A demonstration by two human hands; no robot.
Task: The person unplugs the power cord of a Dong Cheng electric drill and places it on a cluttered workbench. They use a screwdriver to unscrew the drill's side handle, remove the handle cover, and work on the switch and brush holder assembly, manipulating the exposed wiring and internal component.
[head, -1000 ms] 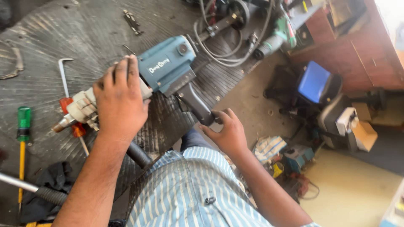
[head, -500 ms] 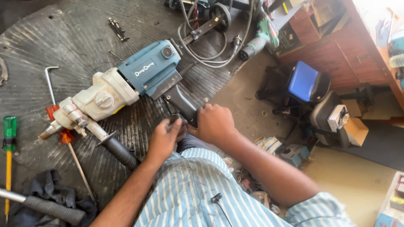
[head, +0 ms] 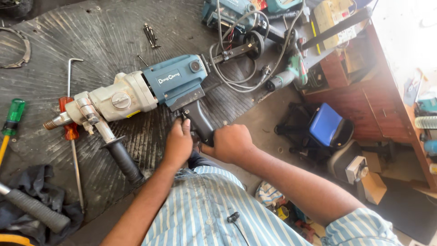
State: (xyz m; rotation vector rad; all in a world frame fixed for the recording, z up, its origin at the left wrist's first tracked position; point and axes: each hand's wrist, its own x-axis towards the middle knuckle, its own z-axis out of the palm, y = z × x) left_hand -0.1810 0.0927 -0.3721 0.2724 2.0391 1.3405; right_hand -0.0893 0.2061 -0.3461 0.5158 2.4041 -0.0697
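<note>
- A heavy core drill (head: 150,91) lies on its side on a black ribbed rubber mat (head: 91,36), near the mat's front edge and just ahead of the person's chest.
- Its motor housing is smooth teal plastic with a small white label on the flank; the gearbox ahead of it is pale cast metal, rounded, ending in a threaded brass-coloured spindle (head: 52,123).
- A side handle (head: 120,157) with a dark ribbed grip sticks out from a metal collar toward the person.
- The black pistol grip (head: 200,123) points down toward the person.
- The left hand (head: 178,145) has its fingers curled against the left side of the pistol grip, fingertips up near the trigger.
- The right hand (head: 232,143) is closed in a fist around the lower end of the pistol grip.
- A red-handled screwdriver (head: 70,130) lies under the spindle end; a green-handled screwdriver (head: 13,116) lies farther left, and a bent hex key (head: 70,75) rests above them.
- Grey cables (head: 236,68) loop beyond the drill beside other teal power tools (head: 227,11).
- The person wears a blue-and-white striped shirt (head: 205,209).
</note>
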